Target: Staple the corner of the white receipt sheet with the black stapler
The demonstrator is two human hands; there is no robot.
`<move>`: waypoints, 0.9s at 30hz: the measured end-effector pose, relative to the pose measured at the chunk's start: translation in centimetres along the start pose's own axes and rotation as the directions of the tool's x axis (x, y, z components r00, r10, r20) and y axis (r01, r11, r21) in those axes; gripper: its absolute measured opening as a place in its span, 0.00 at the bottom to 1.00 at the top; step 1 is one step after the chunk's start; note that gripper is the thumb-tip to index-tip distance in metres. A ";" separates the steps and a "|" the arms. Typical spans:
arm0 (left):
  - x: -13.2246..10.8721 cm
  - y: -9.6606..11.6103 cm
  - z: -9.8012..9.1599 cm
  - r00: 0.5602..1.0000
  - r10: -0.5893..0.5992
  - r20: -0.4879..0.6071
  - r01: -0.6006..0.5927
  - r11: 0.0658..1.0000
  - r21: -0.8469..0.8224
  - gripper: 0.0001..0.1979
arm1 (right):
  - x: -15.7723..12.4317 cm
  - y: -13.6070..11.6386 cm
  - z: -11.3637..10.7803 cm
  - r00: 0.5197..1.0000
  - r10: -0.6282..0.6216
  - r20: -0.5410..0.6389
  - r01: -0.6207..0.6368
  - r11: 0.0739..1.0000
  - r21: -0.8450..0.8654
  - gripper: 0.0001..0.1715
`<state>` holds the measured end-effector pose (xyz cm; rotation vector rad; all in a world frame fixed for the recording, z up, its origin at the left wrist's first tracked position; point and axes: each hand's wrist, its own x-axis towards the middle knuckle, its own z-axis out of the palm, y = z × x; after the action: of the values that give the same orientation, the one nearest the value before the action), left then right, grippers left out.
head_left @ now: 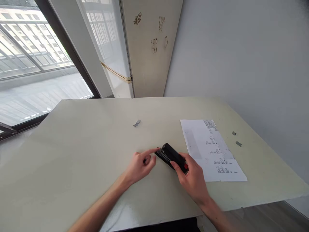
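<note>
A black stapler (174, 156) with a red spot at its rear end is held at an angle over the table. My right hand (193, 180) is closed around its rear, thumb on the near side and fingers on the far side. My left hand (141, 166) is to the left of it, with the index finger stretched out to the stapler's front tip. The other left fingers are loosely curled, with a dark spot between them that I cannot make out. The stapler's upper arm stands slightly apart from its base at the front.
A printed sheet of paper (205, 151) lies right of the stapler. Small grey staple strips lie on the table: one group (136, 123) beyond my hands, another piece (238, 144) right of the paper. A fridge (149, 71) stands behind the pale table (96, 129), beside a wall.
</note>
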<state>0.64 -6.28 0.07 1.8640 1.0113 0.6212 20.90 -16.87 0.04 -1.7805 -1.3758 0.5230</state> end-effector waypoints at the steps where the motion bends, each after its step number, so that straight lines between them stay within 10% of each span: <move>1: -0.1 0.0 0.2 1.000 0.008 0.017 -0.008 1.000 0.006 0.23 | 0.1 0.0 0.2 1.000 -0.013 0.002 0.013 1.000 -0.001 0.18; 7: 0.6 0.3 -0.5 0.977 -0.187 -0.107 0.143 0.934 -0.327 0.19 | 1.1 0.5 1.7 0.996 -0.085 -0.029 0.084 0.995 -0.052 0.17; 13: 1.9 -0.2 -2.1 0.929 -0.371 0.015 0.150 0.337 -0.930 0.09 | 2.9 0.2 3.5 0.984 -0.176 0.021 0.177 0.979 -0.101 0.15; 18: 2.0 -0.7 -2.6 0.916 -0.399 0.027 0.047 0.042 -0.998 0.08 | 6.0 -0.4 4.9 0.973 -0.216 0.077 0.223 0.969 -0.105 0.16; 27: 2.0 -1.1 -2.6 0.917 -0.399 0.024 -0.012 -0.088 -0.996 0.09 | 15.2 -2.5 11.0 0.908 -0.336 0.250 0.324 0.942 0.089 0.18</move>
<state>-0.63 -3.06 0.39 0.1640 0.5592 1.0705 16.24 1.37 -2.12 -1.4345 -1.7923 0.6130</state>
